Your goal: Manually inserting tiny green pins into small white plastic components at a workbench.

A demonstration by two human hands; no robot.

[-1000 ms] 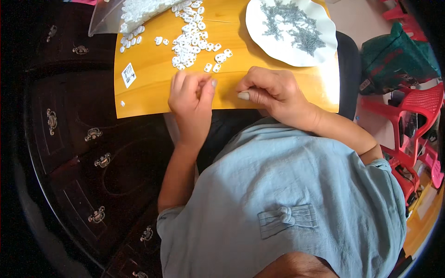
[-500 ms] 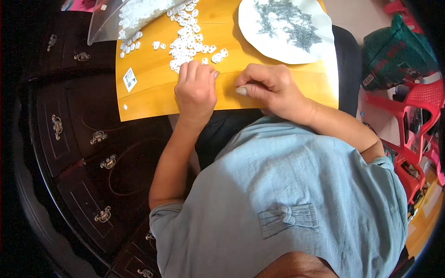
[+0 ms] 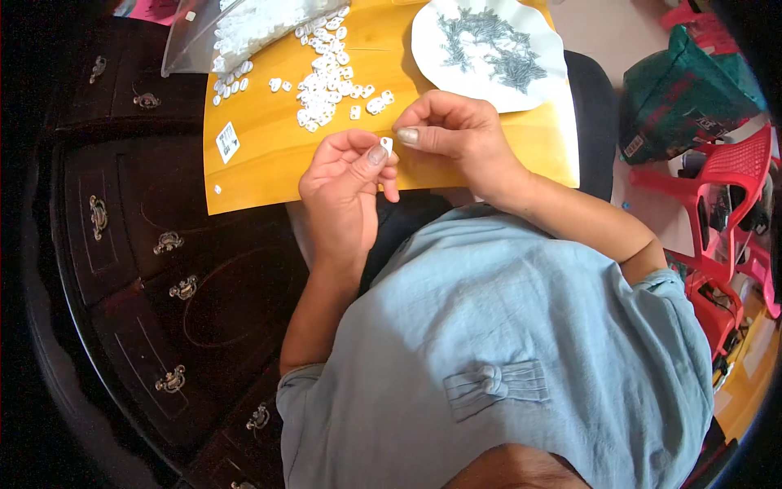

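Note:
Between the thumb and forefinger of my left hand (image 3: pixel 338 187) is a small white plastic piece (image 3: pixel 387 147) with a hole in it, held above the near edge of a yellow board (image 3: pixel 273 183). Close on its right, my right hand (image 3: pixel 472 143) is closed in a pinch; whatever its fingertips hold is hidden or too small to make out. Loose white plastic pieces (image 3: pixel 322 90) of the same sort lie heaped beyond my left hand. Past my right hand, a white wavy-rimmed plate (image 3: pixel 552 85) carries many thin, dark grey, pin-like parts (image 3: pixel 521 72).
A clear bag (image 3: pixel 269 33) full of white pieces rests on the board's far left. Dark wooden drawers (image 3: pixel 114 236) run along my left side. At right stand a red plastic chair (image 3: pixel 709 183) and a green bag (image 3: pixel 684 94). A white label (image 3: pixel 228 143) sticks to the board.
My left hand has come back from the edge of the heap and turned palm-up, showing the white piece in its fingers. My right hand has shifted slightly left, still pinched.

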